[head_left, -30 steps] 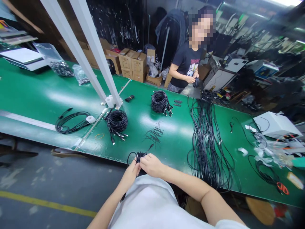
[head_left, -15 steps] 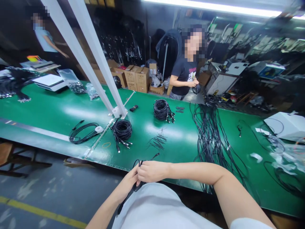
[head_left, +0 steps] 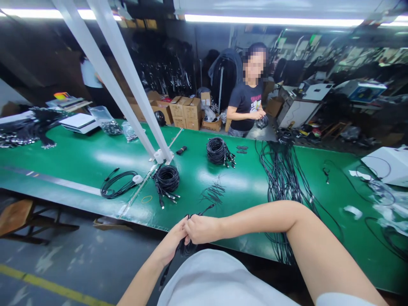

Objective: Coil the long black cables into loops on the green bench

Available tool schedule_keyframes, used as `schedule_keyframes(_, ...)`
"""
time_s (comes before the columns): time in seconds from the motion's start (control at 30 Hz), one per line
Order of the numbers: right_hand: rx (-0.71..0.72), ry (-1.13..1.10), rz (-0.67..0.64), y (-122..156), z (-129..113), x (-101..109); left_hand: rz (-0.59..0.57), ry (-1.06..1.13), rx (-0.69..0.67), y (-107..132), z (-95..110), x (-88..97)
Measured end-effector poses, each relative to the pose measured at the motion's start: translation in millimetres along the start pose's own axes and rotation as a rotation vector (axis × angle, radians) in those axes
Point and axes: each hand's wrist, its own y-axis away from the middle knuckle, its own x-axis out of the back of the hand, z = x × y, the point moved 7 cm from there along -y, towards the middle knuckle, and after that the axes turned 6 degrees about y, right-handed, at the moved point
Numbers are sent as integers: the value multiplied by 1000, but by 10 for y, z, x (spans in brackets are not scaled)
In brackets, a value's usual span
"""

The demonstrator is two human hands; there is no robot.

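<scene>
Both my hands meet in front of my chest at the near edge of the green table (head_left: 79,157). My left hand (head_left: 172,244) and my right hand (head_left: 199,228) are closed together on a bunch of thin black cable (head_left: 191,219); a plug end sticks out to the right above my right hand and a loop hangs below my left wrist. Just beyond my hands lie loose black ties (head_left: 213,193). A coiled cable bundle (head_left: 167,179) lies to the left of them.
Another coiled bundle (head_left: 217,151) and a long heap of loose cables (head_left: 282,178) lie on the table. A slanted white post (head_left: 127,80) stands at its middle. A person (head_left: 247,104) across the table holds a cable coil. Cartons, bags and a white box (head_left: 387,165) sit around.
The camera has tilted up, so the table and hands sit lower in view. My hands keep hold of the cable bunch and have drawn closer to my chest.
</scene>
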Motion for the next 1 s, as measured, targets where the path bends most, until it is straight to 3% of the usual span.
schedule_keyframes(0.13, 29, 21, -39, 9, -17, 8, -111, -40, 17, 16, 39, -16)
schedule_keyframes(0.27, 95, 48, -62, 29, -86, 83, -157, -51, 46, 23, -62, 14)
schedule_keyframes(0.43, 137, -21, -229, 23, -45, 4, -149, -78, 87, 22, -144, -5)
schedule_keyframes(0.5, 45, -131, -327, 14, 61, -72, -83, -116, 56, -4, -97, 9)
schedule_keyframes(0.6, -221, -310, -460, 2, 274, -209, 80, -154, -9, -112, -43, 105)
schedule_keyframes(0.77, -488, -347, -425, -111, 552, -298, 310, -177, -172, -380, -70, 397)
schedule_keyframes(0.87, -563, -326, -404, -108, 671, -305, 268, -393, -281, -441, -8, 557)
schedule_keyframes(1.0, -474, -320, -346, -49, 594, -295, 94, -1001, -453, -346, 251, 598)
